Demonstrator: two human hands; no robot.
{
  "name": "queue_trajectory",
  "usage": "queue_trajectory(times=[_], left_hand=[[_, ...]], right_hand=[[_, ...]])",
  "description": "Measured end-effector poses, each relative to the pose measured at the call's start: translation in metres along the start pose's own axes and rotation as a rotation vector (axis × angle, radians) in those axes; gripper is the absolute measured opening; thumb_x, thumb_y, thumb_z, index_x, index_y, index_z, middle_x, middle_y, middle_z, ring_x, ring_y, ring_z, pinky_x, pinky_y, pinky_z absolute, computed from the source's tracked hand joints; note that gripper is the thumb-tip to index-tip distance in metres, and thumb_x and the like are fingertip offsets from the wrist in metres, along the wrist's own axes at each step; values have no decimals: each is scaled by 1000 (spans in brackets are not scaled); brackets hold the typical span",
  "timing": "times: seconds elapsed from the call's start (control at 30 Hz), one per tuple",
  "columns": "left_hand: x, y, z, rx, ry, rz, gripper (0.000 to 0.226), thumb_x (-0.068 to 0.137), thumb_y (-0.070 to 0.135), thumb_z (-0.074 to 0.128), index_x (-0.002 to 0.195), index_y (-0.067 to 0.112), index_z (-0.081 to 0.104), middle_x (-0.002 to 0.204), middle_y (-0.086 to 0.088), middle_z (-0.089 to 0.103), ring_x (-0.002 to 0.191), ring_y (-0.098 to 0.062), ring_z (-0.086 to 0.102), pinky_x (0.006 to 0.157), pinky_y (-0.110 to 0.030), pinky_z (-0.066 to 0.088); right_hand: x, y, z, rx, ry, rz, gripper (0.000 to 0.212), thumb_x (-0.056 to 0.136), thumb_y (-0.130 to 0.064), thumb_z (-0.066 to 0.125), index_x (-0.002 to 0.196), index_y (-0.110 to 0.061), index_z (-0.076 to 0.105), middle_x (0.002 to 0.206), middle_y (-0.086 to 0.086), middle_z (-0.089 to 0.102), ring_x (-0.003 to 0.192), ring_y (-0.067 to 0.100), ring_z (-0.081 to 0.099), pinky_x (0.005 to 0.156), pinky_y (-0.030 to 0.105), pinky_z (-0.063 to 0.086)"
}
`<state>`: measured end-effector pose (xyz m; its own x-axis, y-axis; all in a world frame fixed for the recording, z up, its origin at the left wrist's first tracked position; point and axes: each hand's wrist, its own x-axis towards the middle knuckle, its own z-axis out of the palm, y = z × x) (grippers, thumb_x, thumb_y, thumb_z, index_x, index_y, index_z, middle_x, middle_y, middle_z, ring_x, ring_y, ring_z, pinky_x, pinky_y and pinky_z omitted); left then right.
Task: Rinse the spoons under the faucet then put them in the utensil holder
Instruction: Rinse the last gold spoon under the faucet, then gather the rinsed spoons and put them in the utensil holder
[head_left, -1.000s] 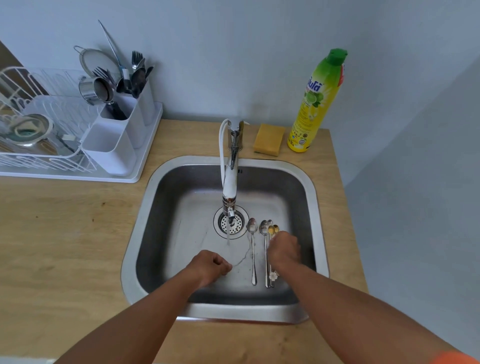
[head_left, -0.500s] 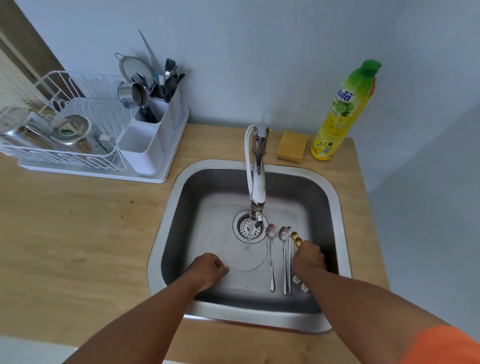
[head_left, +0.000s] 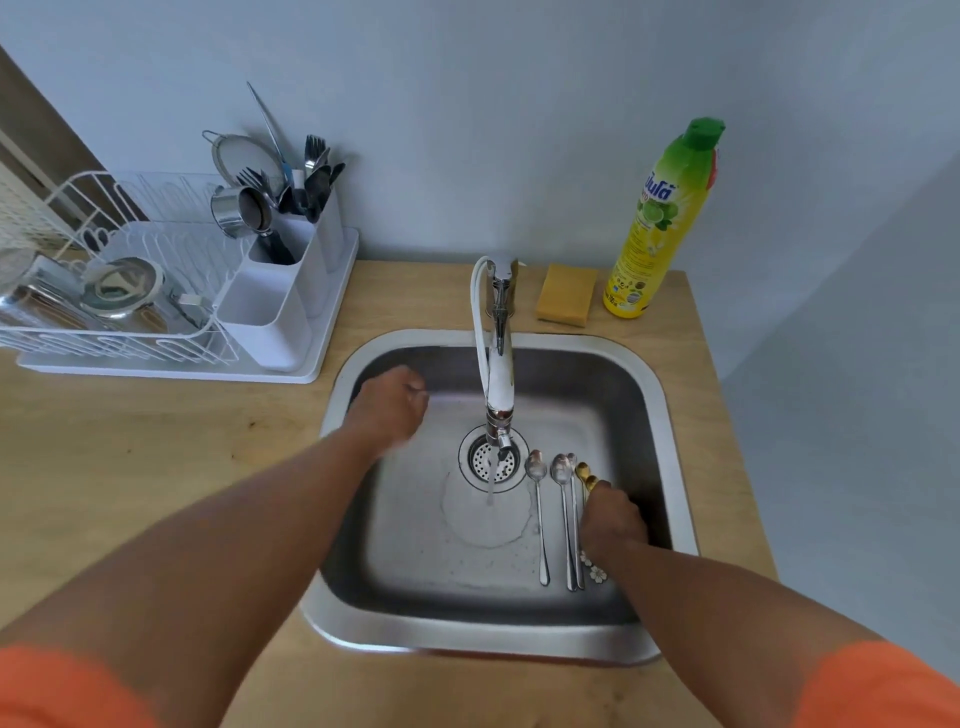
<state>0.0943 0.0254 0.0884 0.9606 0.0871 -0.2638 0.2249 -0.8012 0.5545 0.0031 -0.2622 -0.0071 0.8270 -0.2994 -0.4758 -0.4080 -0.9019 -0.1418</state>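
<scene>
The spoons (head_left: 558, 514) lie side by side on the sink (head_left: 660, 405) floor right of the running faucet (head_left: 497, 364), handy for rinsing, where the right hand (head_left: 613, 522) curls over the gold ones, grasp unclear, while the left hand (head_left: 389, 410), blurred, hovers fisted and seemingly empty.

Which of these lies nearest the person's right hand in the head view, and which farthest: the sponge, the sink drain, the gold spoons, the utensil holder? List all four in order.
From the right hand:
1. Gold spoons, under its fingers at the sink's right.
2. Sink drain, to its left under the faucet.
3. Sponge, on the counter behind the sink.
4. Utensil holder, far left by the dish rack.
</scene>
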Motion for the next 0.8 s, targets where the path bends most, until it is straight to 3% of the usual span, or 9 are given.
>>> queue_trajectory(times=[0.13, 0.2, 0.37, 0.5, 0.63, 0.7, 0.8], left_hand=[[42, 64, -44, 73, 195, 174, 30, 102, 16, 55, 131, 15, 62, 127, -7, 68, 116, -25, 63, 99, -35, 49], [53, 93, -59, 154, 237, 277, 39, 101, 11, 53, 139, 16, 56, 135, -7, 63, 122, -27, 60, 102, -38, 48], [63, 139, -65, 454, 118, 529, 74, 89, -10, 44, 155, 23, 44, 156, -3, 48, 137, -31, 49, 107, -47, 45], [58, 130, -45, 506, 102, 557, 70, 88, -11, 43, 149, 24, 52, 145, -3, 59, 126, -33, 59, 92, -40, 50], [57, 112, -34, 591, 96, 664, 77, 82, -13, 49, 154, 14, 46, 154, -8, 52, 130, -35, 55, 106, -47, 47], [53, 105, -29, 520, 106, 649, 78, 81, -12, 51, 155, 12, 44, 158, -9, 48, 132, -35, 52, 108, -49, 44], [30, 83, -9, 111, 285, 545, 53, 88, -8, 49, 137, 9, 61, 133, -14, 65, 115, -33, 59, 94, -45, 50]], right_hand=[[1, 1, 1, 30, 7, 6, 26, 99, -2, 46, 122, -5, 58, 116, 14, 68, 107, 32, 69, 85, 37, 57], [2, 0, 0, 44, 8, 19, 27, 99, -1, 46, 122, -4, 58, 118, 15, 68, 109, 33, 69, 87, 38, 58], [2, -8, -4, 74, 14, -2, 31, 96, -2, 49, 126, -5, 56, 121, 16, 66, 113, 35, 67, 91, 41, 57], [-2, -13, 1, 94, -9, -95, 31, 96, -13, 51, 126, -10, 55, 122, 13, 64, 112, 33, 65, 87, 37, 54], [-6, -14, 8, 103, -49, -121, 24, 100, -26, 50, 120, -16, 57, 117, 11, 66, 107, 31, 66, 82, 34, 51], [-7, -12, 11, 103, -58, -120, 25, 100, -30, 49, 120, -16, 57, 119, 11, 66, 109, 32, 65, 84, 34, 51], [-6, -10, 16, 100, -65, -108, 26, 100, -31, 49, 120, -16, 58, 121, 11, 65, 111, 32, 64, 83, 33, 50]])
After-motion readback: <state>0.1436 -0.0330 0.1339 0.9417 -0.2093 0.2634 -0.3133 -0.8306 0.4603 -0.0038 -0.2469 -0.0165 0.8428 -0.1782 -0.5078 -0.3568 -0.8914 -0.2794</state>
